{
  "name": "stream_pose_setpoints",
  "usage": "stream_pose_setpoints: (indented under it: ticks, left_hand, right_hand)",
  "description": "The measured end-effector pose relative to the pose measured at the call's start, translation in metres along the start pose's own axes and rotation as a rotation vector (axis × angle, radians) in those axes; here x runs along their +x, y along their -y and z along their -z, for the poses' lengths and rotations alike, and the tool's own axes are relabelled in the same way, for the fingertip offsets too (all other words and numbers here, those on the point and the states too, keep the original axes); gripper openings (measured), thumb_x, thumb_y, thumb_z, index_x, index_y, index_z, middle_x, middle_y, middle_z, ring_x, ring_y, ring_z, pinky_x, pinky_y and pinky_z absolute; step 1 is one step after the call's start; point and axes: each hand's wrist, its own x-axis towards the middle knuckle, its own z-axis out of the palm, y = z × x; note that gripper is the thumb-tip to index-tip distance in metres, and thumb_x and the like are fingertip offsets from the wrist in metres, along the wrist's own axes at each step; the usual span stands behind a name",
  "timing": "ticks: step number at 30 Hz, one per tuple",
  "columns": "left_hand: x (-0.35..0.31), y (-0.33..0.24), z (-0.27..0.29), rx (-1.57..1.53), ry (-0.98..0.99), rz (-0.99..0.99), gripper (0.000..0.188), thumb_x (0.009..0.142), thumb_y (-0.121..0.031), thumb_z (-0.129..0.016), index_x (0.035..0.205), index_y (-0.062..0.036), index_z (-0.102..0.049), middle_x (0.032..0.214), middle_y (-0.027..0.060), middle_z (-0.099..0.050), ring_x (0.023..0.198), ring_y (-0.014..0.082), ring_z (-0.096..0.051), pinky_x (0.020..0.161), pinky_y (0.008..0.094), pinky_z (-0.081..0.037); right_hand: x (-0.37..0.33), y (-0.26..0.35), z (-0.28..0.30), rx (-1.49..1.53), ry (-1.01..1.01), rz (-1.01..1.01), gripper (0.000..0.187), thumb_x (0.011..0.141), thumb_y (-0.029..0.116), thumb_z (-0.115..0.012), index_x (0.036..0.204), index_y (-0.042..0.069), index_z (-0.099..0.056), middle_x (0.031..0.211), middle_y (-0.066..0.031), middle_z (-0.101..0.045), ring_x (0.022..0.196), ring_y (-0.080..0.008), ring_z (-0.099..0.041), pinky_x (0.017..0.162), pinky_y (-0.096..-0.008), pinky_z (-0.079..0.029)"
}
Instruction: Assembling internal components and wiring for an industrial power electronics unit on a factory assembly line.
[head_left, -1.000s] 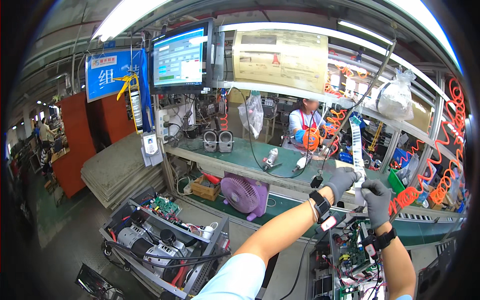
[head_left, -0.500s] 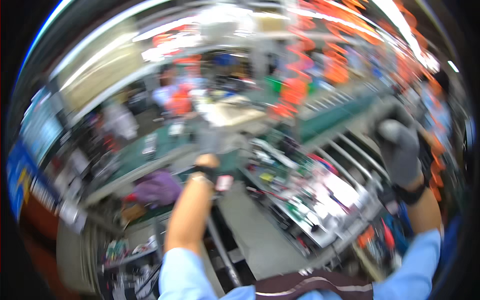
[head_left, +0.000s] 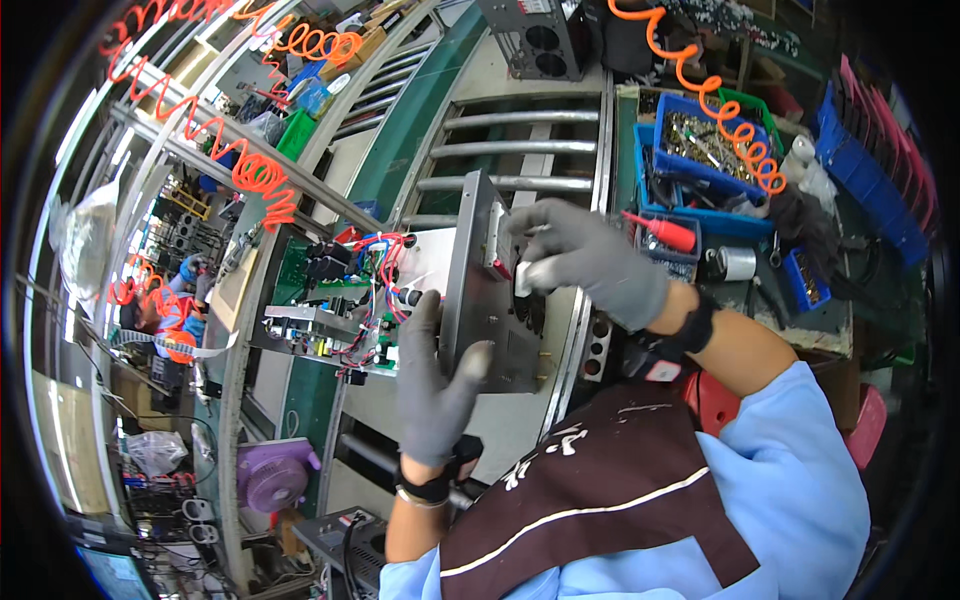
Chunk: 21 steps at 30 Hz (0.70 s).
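Gray chassis panel btwn L grip, spread & released, and R grip, curled, hold unclear.

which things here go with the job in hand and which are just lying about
Likely part of the job:
- grey metal casing, between left hand and right hand
- red and blue wires beside it

Seemingly just about:
- purple fan
- red tool
- blue bin of small metal parts
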Motion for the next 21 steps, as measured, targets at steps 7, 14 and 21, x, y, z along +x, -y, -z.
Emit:
stream_pose_setpoints:
  ticks: [7,14,21]
  left_hand:
    - [-0.001,-0.001,-0.018,0.432,-0.121,-0.066,0.056,0.076,-0.007,-0.056,0.129,0.0039,-0.041,0.112,0.0214,-0.054,0.101,0.0339,-0.052,0.089,0.0391,-0.041]
    - [-0.001,0.002,-0.016,0.398,-0.173,0.001,0.056,0.076,-0.005,-0.054,0.13,0.0002,-0.041,0.11,0.0188,-0.056,0.099,0.0317,-0.054,0.087,0.0388,-0.042]
    - [0.001,0.005,-0.017,0.304,-0.177,0.043,0.058,0.075,-0.004,-0.054,0.131,0.0021,-0.039,0.115,0.0198,-0.055,0.103,0.0314,-0.053,0.089,0.0379,-0.041]
  right_hand:
    - [0.046,-0.058,-0.015,-0.232,-0.081,-0.075,0.026,0.069,-0.004,-0.062,0.088,0.002,-0.045,0.071,-0.0014,-0.049,0.059,-0.0071,-0.05,0.049,-0.0214,-0.041]
    - [0.06,-0.07,-0.024,-0.195,-0.021,-0.051,0.026,0.066,-0.005,-0.061,0.085,0.002,-0.044,0.069,-0.0006,-0.044,0.054,-0.0076,-0.046,0.047,-0.0226,-0.04]
    - [0.062,-0.066,-0.027,-0.268,-0.068,-0.055,0.026,0.062,-0.005,-0.062,0.081,0.002,-0.045,0.07,-0.0008,-0.042,0.062,-0.0082,-0.045,0.054,-0.0228,-0.041]
